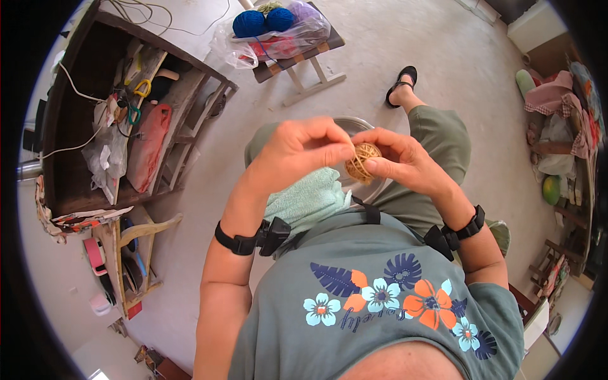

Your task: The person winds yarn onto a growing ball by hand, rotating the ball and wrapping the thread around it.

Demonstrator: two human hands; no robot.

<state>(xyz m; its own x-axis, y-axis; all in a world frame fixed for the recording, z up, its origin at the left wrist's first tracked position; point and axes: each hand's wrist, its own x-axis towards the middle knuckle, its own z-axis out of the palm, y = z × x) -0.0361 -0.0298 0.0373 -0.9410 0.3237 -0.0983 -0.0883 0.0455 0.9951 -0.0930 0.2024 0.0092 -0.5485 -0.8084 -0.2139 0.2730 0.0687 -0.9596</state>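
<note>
A small tan ball of wound yarn (363, 163) is held over my lap. My right hand (408, 159) grips it from the right, thumb below and fingers above. My left hand (303, 152) is closed in a pinch at the ball's upper left, where a thin light strand shows by the fingertips. Behind the hands, between my legs, stands a round metal basin (380, 190), mostly hidden. A mint-green towel (309, 199) lies on my lap beneath the left hand.
Ahead, a small stool (310, 54) carries a clear plastic bag (231, 47) with blue yarn balls (249, 24). At left stands a dark wooden cabinet (69, 120) holding scissors (142, 87) and a red bag (151, 145). Cloths and bags fill a shelf (560, 147) at far right.
</note>
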